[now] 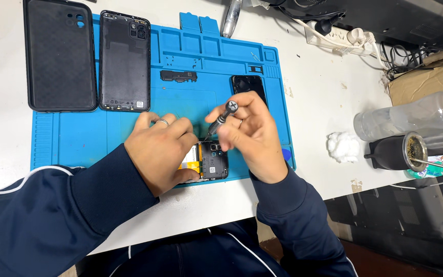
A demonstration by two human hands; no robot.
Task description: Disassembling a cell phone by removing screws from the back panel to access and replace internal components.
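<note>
An opened phone [212, 163] with its yellow battery and dark circuit board exposed lies on the blue work mat [180, 66], near the mat's front edge. My left hand [160, 149], a ring on one finger, lies over the phone's left part and holds it down. My right hand [252, 136] grips a small black screwdriver [220, 119], tilted, its tip down at the phone's upper edge. Most of the phone's left side is hidden under my left hand.
A black phone case [60, 54] and a dark back cover [125, 61] lie at the mat's far left. A small black part [178, 76] and a dark glass piece [247, 83] rest on the mat. At right are a cotton wad [342, 146], plastic bottle [416, 118], black cup [398, 152], power strip [334, 35].
</note>
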